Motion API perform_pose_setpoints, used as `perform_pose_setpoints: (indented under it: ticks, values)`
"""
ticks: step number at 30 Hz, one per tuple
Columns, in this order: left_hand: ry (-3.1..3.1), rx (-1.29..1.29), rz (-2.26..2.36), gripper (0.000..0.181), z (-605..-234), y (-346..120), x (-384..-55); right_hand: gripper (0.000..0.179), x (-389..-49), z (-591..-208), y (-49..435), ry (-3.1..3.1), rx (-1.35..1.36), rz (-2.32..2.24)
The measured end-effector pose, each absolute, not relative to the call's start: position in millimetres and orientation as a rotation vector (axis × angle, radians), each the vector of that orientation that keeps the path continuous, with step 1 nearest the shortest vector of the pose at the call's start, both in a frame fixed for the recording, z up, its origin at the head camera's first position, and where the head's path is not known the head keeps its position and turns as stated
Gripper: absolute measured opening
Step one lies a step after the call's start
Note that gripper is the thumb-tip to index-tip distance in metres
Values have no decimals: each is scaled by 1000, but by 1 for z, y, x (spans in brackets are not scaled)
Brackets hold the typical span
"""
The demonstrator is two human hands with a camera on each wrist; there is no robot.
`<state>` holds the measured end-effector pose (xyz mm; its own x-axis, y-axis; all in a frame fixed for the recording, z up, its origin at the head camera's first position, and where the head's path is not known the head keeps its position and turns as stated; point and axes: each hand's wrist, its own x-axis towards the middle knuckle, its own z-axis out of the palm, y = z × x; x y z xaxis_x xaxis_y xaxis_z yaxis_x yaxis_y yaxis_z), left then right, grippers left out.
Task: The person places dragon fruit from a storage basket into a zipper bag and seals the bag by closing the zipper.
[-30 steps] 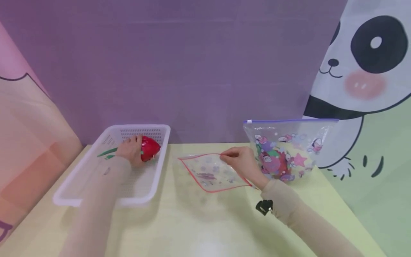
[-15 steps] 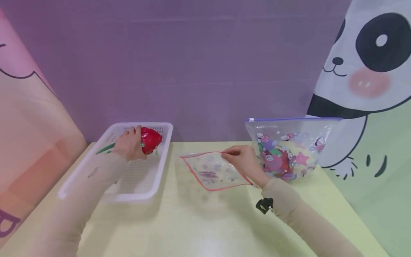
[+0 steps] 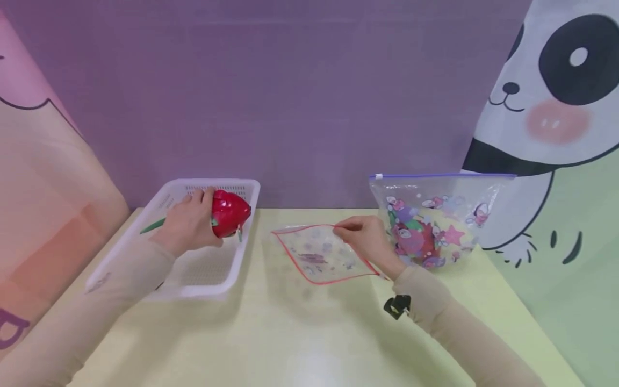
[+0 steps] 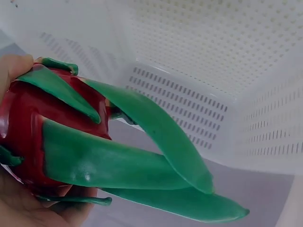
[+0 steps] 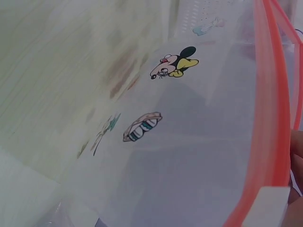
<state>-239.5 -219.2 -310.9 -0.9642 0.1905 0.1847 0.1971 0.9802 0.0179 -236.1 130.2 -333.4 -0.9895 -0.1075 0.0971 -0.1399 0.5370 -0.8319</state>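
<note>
My left hand [image 3: 189,223] grips a red toy dragon fruit [image 3: 229,214] over the far right part of a white plastic basket [image 3: 238,266]. Long green leaves [image 4: 109,158] spread from the fruit in the left wrist view, where fingers curl round its red body. With thumb and fingers, my right hand [image 3: 368,239] pinches the rim of a clear printed zip bag [image 3: 333,266] at the middle of the table. Its red-edged mouth gapes upward. A white slider [image 5: 267,203] shows on the red zip in the right wrist view.
Behind my right hand stands a larger clear bag [image 3: 416,189] with a purple zip, holding red and green things. A purple backdrop [image 3: 309,107] rises at the back edge of the pale table [image 3: 290,333]. A panda print [image 3: 512,118] covers the right side.
My left hand has lifted the dragon fruit from inside the basket and moved it slightly right. The right hand keeps its pinch on the bag rim.
</note>
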Motion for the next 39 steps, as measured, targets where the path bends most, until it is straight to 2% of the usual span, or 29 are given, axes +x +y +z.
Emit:
perform_pose_setpoints:
  ticks: [13,26,39]
  values:
    - [-2795,-390,3,106,-294,-211,-204,17,-238,-334,134,-2643,229,1517]
    - [-2692,-495,-7,107,-307,-199,-174,18,-238,-339,136,-2654,212,1543]
    - [-2658,-563,-23,106,-302,-180,-147,17,-240,-340,132,-2674,166,1523]
